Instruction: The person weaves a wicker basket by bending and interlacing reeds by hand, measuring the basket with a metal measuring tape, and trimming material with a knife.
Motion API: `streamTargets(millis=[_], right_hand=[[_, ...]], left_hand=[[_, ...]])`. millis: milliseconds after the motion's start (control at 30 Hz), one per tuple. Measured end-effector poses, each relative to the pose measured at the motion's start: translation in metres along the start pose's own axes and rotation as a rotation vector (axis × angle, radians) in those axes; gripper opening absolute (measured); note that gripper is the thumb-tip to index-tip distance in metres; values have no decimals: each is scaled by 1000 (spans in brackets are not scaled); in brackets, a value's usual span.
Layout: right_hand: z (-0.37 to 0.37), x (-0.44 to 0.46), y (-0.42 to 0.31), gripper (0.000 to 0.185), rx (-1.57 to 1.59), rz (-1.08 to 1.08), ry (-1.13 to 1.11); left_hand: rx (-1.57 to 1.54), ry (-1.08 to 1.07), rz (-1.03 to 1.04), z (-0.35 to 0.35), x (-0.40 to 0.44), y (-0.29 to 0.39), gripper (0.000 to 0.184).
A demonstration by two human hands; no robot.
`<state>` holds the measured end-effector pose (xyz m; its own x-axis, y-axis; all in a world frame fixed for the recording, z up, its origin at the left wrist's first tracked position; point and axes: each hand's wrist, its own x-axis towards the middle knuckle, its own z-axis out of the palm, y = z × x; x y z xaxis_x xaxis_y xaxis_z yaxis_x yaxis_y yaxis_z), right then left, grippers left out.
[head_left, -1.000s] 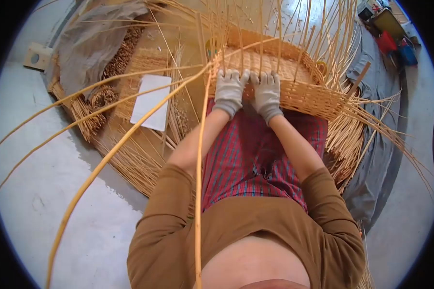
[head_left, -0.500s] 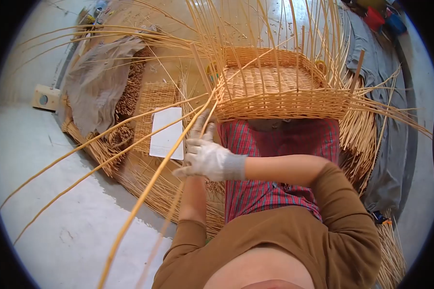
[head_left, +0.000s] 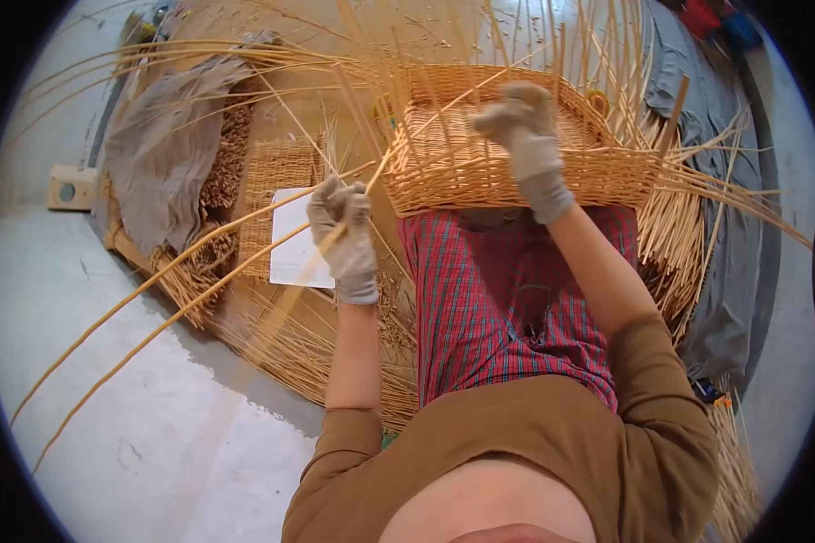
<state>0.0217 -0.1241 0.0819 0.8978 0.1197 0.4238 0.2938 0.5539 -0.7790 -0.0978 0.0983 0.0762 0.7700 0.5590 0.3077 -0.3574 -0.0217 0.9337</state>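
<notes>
A half-woven wicker basket (head_left: pixel 516 181) with upright stakes lies at the far edge of my lap. My left hand (head_left: pixel 342 237), in a pale glove, is just left of the basket's near left corner, its fingers curled around a thick willow rod (head_left: pixel 276 319) that is smeared by motion. Over the basket's near wall is my right hand (head_left: pixel 525 145), also gloved, its fingers bent and blurred; whether it holds anything is hidden. Two long rods (head_left: pixel 140 291) stretch from the basket's left corner to the lower left.
A white sheet (head_left: pixel 290 244) lies on a flat woven piece (head_left: pixel 276 172) at left. Beyond are a grey cloth (head_left: pixel 167 149) and bundled rods. More rods (head_left: pixel 675 231) and dark cloth (head_left: pixel 729 208) lie at right. A wooden block (head_left: pixel 71 187) is far left.
Both hands left the near wall. They met at the left-corner rods, then my right hand moved back over the basket, while my left hand closed on a rod. One rod near my body has left view.
</notes>
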Motion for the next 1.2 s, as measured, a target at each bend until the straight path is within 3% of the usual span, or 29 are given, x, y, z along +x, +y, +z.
streamTargets(millis=[67,133,200,233,300,333,400,467,533,600,633,700,733,767,833,867,933,1000,1100,1133,1200], right_hand=[[-45,-13,17,16,-11,422,485],[-53,-29,22,16,47,425,469],[-57,-37,17,17,88,447,451],[-56,-36,12,16,7,463,416],[-51,-30,4,15,-87,482,351],[-49,-28,0,15,-216,437,271],[-35,-8,-14,19,-532,375,110],[3,43,-25,24,-625,472,-49],[14,99,18,30,-967,82,-447],[51,133,22,34,-1210,260,-651],[46,136,34,34,-1217,244,-657],[27,132,70,50,-1414,-32,-362],[49,120,43,63,-1570,221,-314],[55,111,40,63,-1587,207,-328],[47,97,45,71,-1310,116,-107],[34,102,49,68,-1058,411,-151],[0,42,20,55,-458,76,40],[-59,-40,34,25,-441,147,383],[-70,-60,26,20,-275,296,439],[-69,-52,30,20,-243,313,467],[-70,-58,27,19,-242,339,474]], left_hand=[[-3,49,-80,-2,-26,-27,29],[-26,89,-155,11,-37,-42,30],[149,-172,-224,26,-49,-47,28],[135,-151,-230,35,-39,-43,28],[301,-352,-617,59,10,-34,28],[285,-339,-614,57,24,-51,28],[198,-652,-879,55,45,-91,30],[229,-569,-872,64,44,-88,30],[297,-482,-900,68,42,-74,30],[279,-453,-884,69,39,-78,29],[276,-424,-879,68,40,-79,28],[291,-401,-838,71,35,-77,25],[255,-392,-812,71,33,-81,23],[219,-383,-786,73,34,-85,21],[181,-405,-800,71,39,-84,17],[181,-402,-792,71,42,-85,18],[148,-376,-813,70,27,-90,19],[81,-317,-760,71,28,-88,19],[-34,-409,-751,56,30,-96,25],[285,-447,-838,60,38,-69,39],[443,-397,-773,71,33,-82,41]])
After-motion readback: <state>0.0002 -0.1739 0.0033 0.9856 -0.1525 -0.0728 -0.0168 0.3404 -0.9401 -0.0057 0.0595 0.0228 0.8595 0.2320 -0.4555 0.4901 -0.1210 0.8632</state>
